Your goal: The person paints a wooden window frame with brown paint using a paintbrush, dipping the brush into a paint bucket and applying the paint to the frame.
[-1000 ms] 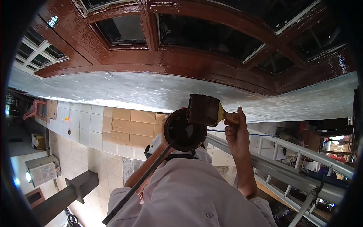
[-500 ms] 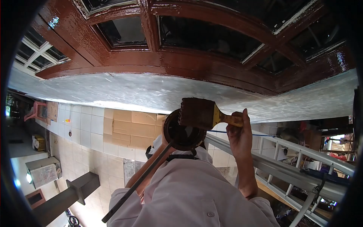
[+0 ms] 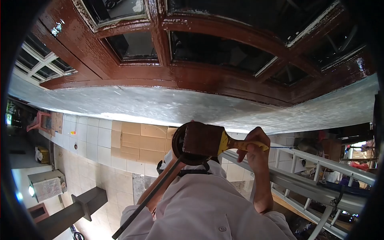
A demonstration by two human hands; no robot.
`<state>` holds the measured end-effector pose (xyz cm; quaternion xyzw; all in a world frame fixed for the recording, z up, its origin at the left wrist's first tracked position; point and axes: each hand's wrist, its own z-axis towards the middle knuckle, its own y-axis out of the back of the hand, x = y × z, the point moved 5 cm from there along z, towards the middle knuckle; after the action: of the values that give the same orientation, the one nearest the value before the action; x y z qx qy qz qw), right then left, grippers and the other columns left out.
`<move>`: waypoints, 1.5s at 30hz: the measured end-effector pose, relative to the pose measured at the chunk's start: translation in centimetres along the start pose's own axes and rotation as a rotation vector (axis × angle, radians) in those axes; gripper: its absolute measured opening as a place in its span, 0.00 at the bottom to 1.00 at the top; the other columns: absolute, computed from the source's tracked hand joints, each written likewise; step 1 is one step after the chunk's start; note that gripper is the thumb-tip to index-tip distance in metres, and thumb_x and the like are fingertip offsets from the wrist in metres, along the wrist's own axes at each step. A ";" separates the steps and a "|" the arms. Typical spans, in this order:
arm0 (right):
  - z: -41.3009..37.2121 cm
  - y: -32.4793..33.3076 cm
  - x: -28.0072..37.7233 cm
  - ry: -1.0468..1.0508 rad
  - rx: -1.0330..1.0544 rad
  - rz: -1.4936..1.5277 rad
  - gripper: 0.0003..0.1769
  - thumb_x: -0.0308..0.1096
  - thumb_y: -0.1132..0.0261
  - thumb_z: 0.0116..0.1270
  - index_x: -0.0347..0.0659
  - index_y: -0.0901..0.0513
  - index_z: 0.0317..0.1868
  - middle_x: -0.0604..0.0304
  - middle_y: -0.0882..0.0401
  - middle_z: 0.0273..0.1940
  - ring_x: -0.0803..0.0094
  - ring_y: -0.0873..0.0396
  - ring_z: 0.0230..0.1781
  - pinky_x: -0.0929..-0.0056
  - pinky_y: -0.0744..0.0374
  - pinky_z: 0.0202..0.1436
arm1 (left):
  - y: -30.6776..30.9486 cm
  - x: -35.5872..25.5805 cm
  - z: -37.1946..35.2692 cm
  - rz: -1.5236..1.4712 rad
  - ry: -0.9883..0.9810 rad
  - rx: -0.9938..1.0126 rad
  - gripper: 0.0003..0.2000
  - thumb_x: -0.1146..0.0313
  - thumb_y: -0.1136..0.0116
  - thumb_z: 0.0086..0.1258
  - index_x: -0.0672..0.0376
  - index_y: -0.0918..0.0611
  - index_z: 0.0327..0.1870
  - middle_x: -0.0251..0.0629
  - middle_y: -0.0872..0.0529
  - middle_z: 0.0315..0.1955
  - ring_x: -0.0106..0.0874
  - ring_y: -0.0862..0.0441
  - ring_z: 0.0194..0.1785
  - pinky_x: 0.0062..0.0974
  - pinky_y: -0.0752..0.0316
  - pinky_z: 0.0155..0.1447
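Observation:
My right hand (image 3: 256, 150) is closed around the yellow handle of a wide paintbrush (image 3: 204, 139). Dark brown paint coats its bristles, which lie flat across the mouth of a round paint can (image 3: 177, 138). Whether they touch the paint inside cannot be told. My left hand (image 3: 175, 163) supports the can from beneath, its fingers mostly hidden behind it. A long dark stick (image 3: 148, 197) leans out of the can toward my left arm. Above the can is a window frame (image 3: 136, 74) in glossy reddish-brown paint, with dark glass panes.
A grey wall strip (image 3: 132, 102) runs beneath the frame. Flattened cardboard (image 3: 140, 140) lies on the tiled floor (image 3: 98, 140). An aluminium ladder (image 3: 296, 182) stands close on my right. At far left are a red plastic seat (image 3: 39, 121) and a dark post (image 3: 76, 206).
My right hand has moved down and turned, bringing the brush from the can's upper right edge to across its mouth. The can sits slightly lower in view.

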<state>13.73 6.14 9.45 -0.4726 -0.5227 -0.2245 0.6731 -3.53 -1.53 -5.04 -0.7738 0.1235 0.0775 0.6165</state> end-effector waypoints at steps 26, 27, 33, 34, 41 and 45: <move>0.0 -0.2 0.6 0.104 -0.007 -0.012 0.13 0.22 0.45 0.57 0.23 0.17 0.38 0.46 0.18 0.29 0.56 0.17 0.22 0.60 0.13 0.24 | -1.1 -0.8 -0.2 0.064 -0.023 -0.006 0.28 0.51 0.52 0.73 0.59 0.34 0.68 0.49 0.29 0.63 0.43 0.31 0.66 0.48 0.36 0.70; -0.1 -0.3 0.7 0.123 -0.017 -0.057 0.13 0.24 0.43 0.59 0.24 0.18 0.39 0.45 0.18 0.29 0.57 0.17 0.22 0.62 0.14 0.22 | -1.1 -0.9 -0.2 0.068 -0.026 -0.008 0.28 0.51 0.52 0.73 0.59 0.33 0.68 0.49 0.29 0.63 0.43 0.31 0.66 0.48 0.36 0.70; 0.1 -0.8 1.7 0.229 0.005 -0.074 0.13 0.27 0.41 0.62 0.24 0.18 0.41 0.45 0.19 0.29 0.57 0.17 0.22 0.61 0.14 0.23 | -1.2 -0.8 -0.5 0.090 -0.045 -0.012 0.28 0.52 0.52 0.73 0.59 0.33 0.68 0.49 0.29 0.63 0.43 0.31 0.66 0.48 0.36 0.70; 0.1 -0.9 1.9 0.255 -0.008 -0.109 0.13 0.27 0.41 0.62 0.24 0.18 0.40 0.44 0.19 0.29 0.57 0.16 0.22 0.61 0.14 0.23 | -1.3 -1.0 -0.5 0.093 -0.051 -0.014 0.27 0.52 0.51 0.73 0.59 0.33 0.68 0.49 0.29 0.63 0.43 0.31 0.66 0.49 0.36 0.70; 0.5 -1.3 2.1 0.214 -0.039 -0.095 0.12 0.21 0.45 0.57 0.23 0.18 0.38 0.46 0.18 0.30 0.55 0.16 0.23 0.61 0.13 0.26 | -1.6 -1.6 -0.3 0.117 -0.071 -0.013 0.27 0.52 0.51 0.73 0.59 0.33 0.68 0.50 0.29 0.63 0.44 0.31 0.66 0.49 0.36 0.70; 0.7 -0.7 1.6 0.199 -0.066 -0.146 0.13 0.19 0.45 0.54 0.22 0.17 0.37 0.46 0.18 0.29 0.56 0.16 0.22 0.63 0.14 0.25 | -1.6 -1.8 -0.5 0.133 -0.088 -0.020 0.27 0.52 0.50 0.73 0.59 0.33 0.67 0.50 0.30 0.63 0.44 0.31 0.66 0.50 0.36 0.70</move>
<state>13.38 6.74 11.22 -0.4304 -0.4787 -0.3358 0.6876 -4.77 -1.54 -2.92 -0.7660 0.1465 0.1533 0.6069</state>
